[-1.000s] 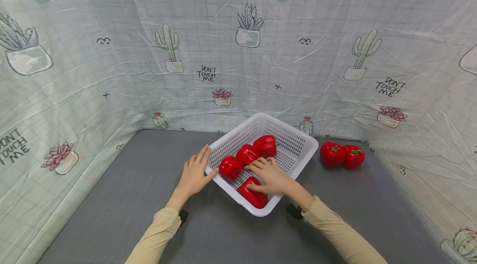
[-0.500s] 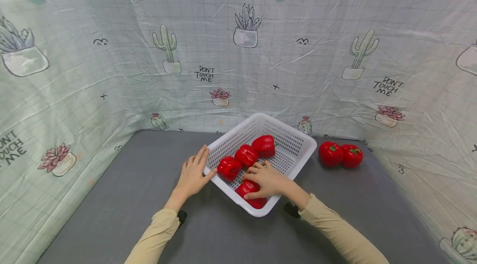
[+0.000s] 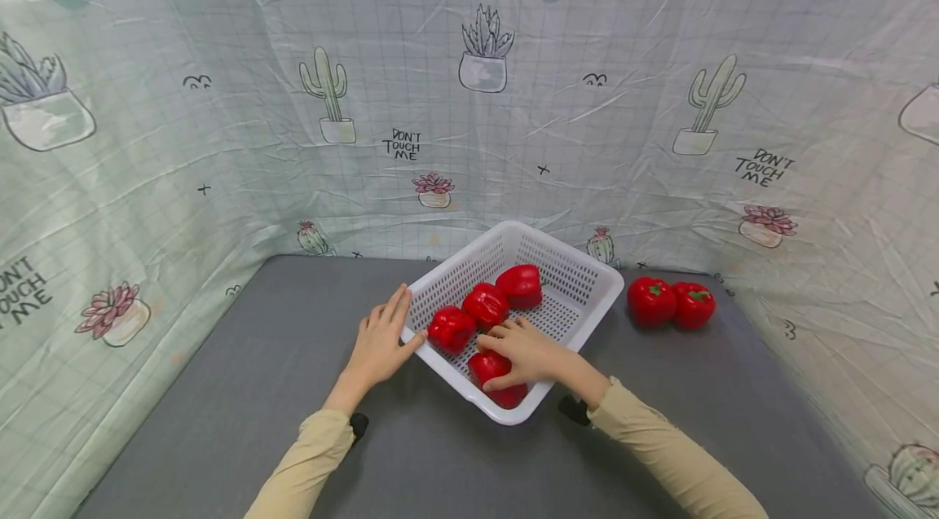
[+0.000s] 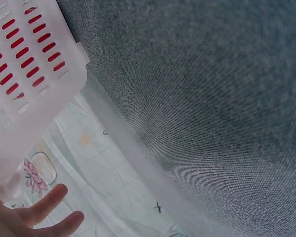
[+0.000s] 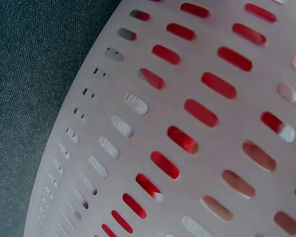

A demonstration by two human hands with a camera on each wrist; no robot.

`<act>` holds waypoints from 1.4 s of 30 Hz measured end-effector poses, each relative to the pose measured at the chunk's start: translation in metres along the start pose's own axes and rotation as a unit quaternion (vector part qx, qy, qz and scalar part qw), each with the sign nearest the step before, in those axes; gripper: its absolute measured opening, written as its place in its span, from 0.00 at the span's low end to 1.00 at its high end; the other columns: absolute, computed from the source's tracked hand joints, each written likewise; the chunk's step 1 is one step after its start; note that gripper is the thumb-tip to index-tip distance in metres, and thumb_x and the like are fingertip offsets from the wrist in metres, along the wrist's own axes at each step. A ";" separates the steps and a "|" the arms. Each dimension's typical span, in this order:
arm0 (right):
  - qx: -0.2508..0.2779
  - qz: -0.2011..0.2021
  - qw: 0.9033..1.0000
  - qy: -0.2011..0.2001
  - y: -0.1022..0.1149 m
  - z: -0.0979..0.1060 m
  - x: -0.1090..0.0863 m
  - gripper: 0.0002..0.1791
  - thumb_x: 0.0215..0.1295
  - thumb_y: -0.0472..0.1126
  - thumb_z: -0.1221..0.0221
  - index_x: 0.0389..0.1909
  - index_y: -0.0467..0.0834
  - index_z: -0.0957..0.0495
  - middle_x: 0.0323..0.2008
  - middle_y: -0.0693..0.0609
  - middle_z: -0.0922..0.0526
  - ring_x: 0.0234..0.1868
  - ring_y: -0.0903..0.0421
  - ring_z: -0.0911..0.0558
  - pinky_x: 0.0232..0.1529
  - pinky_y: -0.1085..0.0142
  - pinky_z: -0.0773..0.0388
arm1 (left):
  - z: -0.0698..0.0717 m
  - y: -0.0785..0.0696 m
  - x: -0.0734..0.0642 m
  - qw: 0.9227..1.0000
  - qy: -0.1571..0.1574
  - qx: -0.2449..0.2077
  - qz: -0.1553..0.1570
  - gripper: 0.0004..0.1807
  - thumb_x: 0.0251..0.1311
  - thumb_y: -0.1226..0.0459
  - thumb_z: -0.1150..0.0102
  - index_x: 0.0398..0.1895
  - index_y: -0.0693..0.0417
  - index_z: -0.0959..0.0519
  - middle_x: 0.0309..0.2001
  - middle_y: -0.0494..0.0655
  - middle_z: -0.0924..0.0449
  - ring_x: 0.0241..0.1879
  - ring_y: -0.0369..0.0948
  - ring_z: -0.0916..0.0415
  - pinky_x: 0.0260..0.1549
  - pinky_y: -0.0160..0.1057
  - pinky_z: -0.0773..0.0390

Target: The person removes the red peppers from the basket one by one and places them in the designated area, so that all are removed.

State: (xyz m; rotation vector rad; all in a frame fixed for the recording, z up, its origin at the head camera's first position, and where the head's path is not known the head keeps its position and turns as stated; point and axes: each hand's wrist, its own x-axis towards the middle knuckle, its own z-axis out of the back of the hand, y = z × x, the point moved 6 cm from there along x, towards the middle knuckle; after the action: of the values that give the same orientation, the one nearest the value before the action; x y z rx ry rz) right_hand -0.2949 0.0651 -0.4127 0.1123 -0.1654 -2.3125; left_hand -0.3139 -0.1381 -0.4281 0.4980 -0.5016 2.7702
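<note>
Red and glossy, the nearest pepper lies in the six o'clock corner of the white basket, its long axis running roughly from eleven to five o'clock. The right hand, the nearer one, covers its two o'clock flank, thumb and fingers curved round it; how firmly, I cannot tell. The left hand rests spread at the basket's nine o'clock rim

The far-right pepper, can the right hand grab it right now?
Probably not yet. The right hand grips a pepper inside the basket, and the basket's side and another pepper lie between it and the far-right pepper.
</note>
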 end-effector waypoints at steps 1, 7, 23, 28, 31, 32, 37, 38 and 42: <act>0.003 -0.001 1.000 0.001 0.000 0.000 0.000 0.35 0.43 0.57 0.36 0.55 0.50 0.31 0.53 0.49 0.26 0.55 0.51 0.30 0.56 0.49 0.36 | 0.000 0.000 0.000 1.000 -0.001 0.000 0.000 0.39 0.54 0.49 0.50 0.67 0.56 0.45 0.68 0.52 0.48 0.56 0.57 0.38 0.49 0.61 0.37; 0.007 0.004 1.000 0.005 0.000 0.001 0.001 0.35 0.43 0.57 0.36 0.55 0.51 0.32 0.52 0.50 0.27 0.51 0.53 0.28 0.53 0.53 0.35 | 0.000 0.000 0.002 1.000 0.000 0.000 0.000 0.39 0.54 0.48 0.50 0.67 0.56 0.46 0.68 0.52 0.48 0.56 0.57 0.38 0.50 0.61 0.37; 0.011 -0.007 1.000 -0.017 -0.003 0.001 -0.001 0.30 0.41 0.55 0.34 0.47 0.55 0.34 0.50 0.52 0.30 0.52 0.53 0.30 0.54 0.49 0.36 | 0.000 -0.002 0.001 1.000 0.001 -0.004 -0.005 0.39 0.55 0.48 0.51 0.67 0.56 0.46 0.68 0.52 0.48 0.55 0.57 0.37 0.49 0.62 0.37; 0.020 -0.021 0.999 -0.033 -0.004 0.004 -0.003 0.33 0.40 0.55 0.33 0.49 0.55 0.35 0.50 0.52 0.30 0.53 0.53 0.31 0.54 0.50 0.36 | -0.001 -0.002 0.001 1.000 -0.001 -0.002 -0.004 0.39 0.55 0.48 0.51 0.67 0.56 0.46 0.68 0.52 0.48 0.55 0.57 0.37 0.49 0.62 0.37; 0.024 -0.028 0.998 -0.043 -0.003 0.008 -0.005 0.36 0.39 0.55 0.33 0.52 0.55 0.36 0.52 0.52 0.31 0.54 0.52 0.33 0.55 0.48 0.37 | -0.002 -0.001 0.001 1.000 0.004 -0.001 -0.003 0.39 0.55 0.48 0.52 0.67 0.56 0.46 0.68 0.52 0.48 0.55 0.56 0.37 0.50 0.62 0.38; 0.023 -0.030 0.998 -0.048 -0.003 0.009 -0.006 0.37 0.39 0.55 0.33 0.53 0.55 0.37 0.52 0.52 0.31 0.55 0.51 0.33 0.56 0.47 0.37 | -0.002 0.000 0.001 1.000 0.006 0.000 -0.002 0.39 0.55 0.48 0.52 0.67 0.56 0.47 0.68 0.51 0.49 0.55 0.56 0.38 0.50 0.62 0.38; 0.021 -0.023 0.997 -0.076 -0.004 0.014 -0.011 0.38 0.39 0.54 0.33 0.54 0.55 0.37 0.53 0.52 0.33 0.55 0.53 0.35 0.55 0.48 0.37 | -0.002 0.001 0.001 1.000 0.009 -0.001 -0.002 0.39 0.56 0.47 0.53 0.67 0.56 0.47 0.69 0.51 0.49 0.56 0.57 0.38 0.50 0.62 0.38; 0.021 -0.020 0.996 -0.080 -0.004 0.014 -0.012 0.37 0.39 0.54 0.33 0.54 0.55 0.36 0.53 0.51 0.34 0.55 0.54 0.36 0.55 0.48 0.37 | -0.002 0.001 0.001 1.000 0.009 -0.001 -0.002 0.39 0.56 0.47 0.52 0.67 0.56 0.47 0.69 0.51 0.49 0.55 0.57 0.38 0.50 0.62 0.38; 0.020 -0.013 0.995 -0.100 -0.004 0.016 -0.018 0.37 0.40 0.54 0.33 0.54 0.55 0.36 0.53 0.50 0.34 0.55 0.55 0.37 0.55 0.49 0.37 | -0.001 0.001 0.001 1.000 0.005 -0.001 -0.003 0.39 0.55 0.48 0.52 0.67 0.56 0.46 0.68 0.52 0.49 0.55 0.57 0.37 0.49 0.62 0.38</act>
State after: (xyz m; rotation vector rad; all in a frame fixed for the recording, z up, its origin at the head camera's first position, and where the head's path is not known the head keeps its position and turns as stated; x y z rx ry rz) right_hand -0.2880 0.0824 -0.3966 -0.0990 -0.3130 -2.3447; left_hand -0.3152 -0.1385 -0.4288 0.4851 -0.5011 2.7648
